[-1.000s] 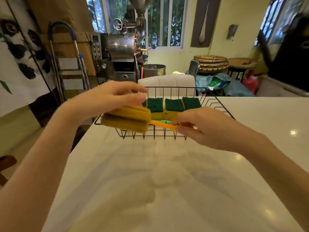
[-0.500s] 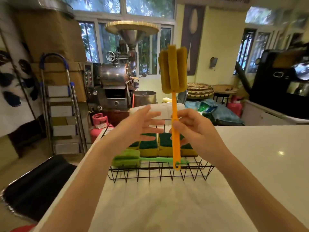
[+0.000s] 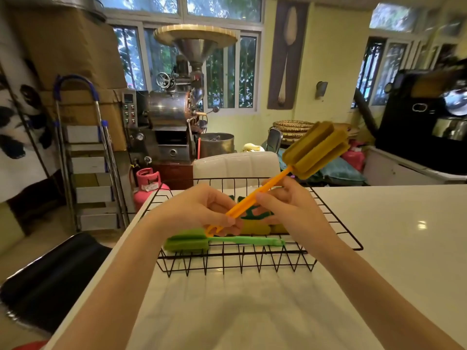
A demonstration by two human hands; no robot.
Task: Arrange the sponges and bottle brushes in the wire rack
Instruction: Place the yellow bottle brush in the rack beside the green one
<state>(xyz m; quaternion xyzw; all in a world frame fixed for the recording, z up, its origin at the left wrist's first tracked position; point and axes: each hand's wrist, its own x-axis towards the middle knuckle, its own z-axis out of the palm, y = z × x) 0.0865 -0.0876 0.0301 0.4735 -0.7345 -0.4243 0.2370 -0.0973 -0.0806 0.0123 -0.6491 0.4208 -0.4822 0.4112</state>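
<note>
A black wire rack point(image 3: 336, 218) stands on the white counter point(image 3: 394, 223) ahead of me. A green bottle brush point(image 3: 192, 242) lies along the rack's front, sponge head to the left. Behind my hands, green-topped yellow sponges point(image 3: 255, 227) stand in a row, mostly hidden. I hold an orange bottle brush point(image 3: 313, 150) above the rack, tilted, its yellow sponge head up and to the right. My left hand point(image 3: 202, 210) pinches the handle's lower end. My right hand point(image 3: 290, 205) grips the handle's middle.
Beyond the counter's far edge stand a white chair back point(image 3: 235, 164), a pink gas cylinder point(image 3: 147, 183), a metal roasting machine point(image 3: 174, 114) and a step ladder point(image 3: 86, 157). A dark seat point(image 3: 50, 276) sits low at the left. The counter stretches right and toward me.
The orange brush went from lying level in both hands, to upright in my right hand, to tilted with its head to the right. My left hand has taken the handle's end again.
</note>
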